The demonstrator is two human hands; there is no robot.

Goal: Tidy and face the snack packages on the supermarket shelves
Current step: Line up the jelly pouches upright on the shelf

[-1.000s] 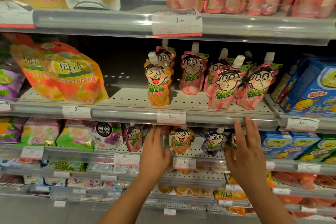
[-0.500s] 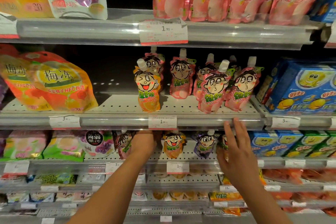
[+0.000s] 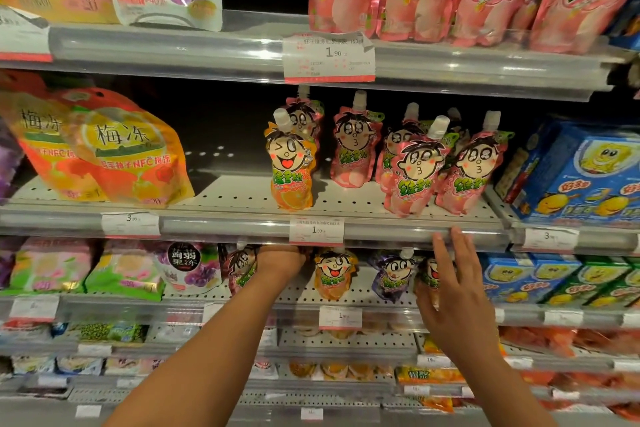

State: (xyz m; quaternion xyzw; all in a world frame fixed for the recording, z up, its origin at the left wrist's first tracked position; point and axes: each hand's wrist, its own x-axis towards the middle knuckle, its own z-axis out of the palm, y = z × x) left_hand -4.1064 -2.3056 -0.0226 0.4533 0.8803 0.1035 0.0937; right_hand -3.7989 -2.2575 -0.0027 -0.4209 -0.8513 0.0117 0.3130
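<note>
The left hand (image 3: 282, 258) reaches deep into the third shelf down, its fingers hidden under the grey shelf rail (image 3: 242, 227), so whether it grips anything cannot be told. It sits between a pink cartoon-face spouted pouch (image 3: 242, 269) and an orange cartoon-face spouted pouch (image 3: 333, 274). The right hand (image 3: 453, 298) hovers with straight, spread fingers in front of another spouted pouch (image 3: 428, 277), whose colour is mostly hidden; its fingertips (image 3: 459, 236) reach up to the rail's edge. A purple cartoon-face spouted pouch (image 3: 394, 274) stands just left of that hand.

The pouches are glossy, soft foil with white screw caps, standing upright on a pale perforated metal shelf board (image 3: 346, 295). Clear plastic strips along each rail carry white paper price tags (image 3: 317, 230). One shelf up stand a lone orange winking-face pouch (image 3: 289, 166) and a loose group of pink peach-printed pouches (image 3: 415, 170), some leaning. To their left lean crinkly orange-yellow jelly bags (image 3: 128, 149); to the right are blue cardboard boxes (image 3: 585, 173). The back of the shelving is dark.
</note>
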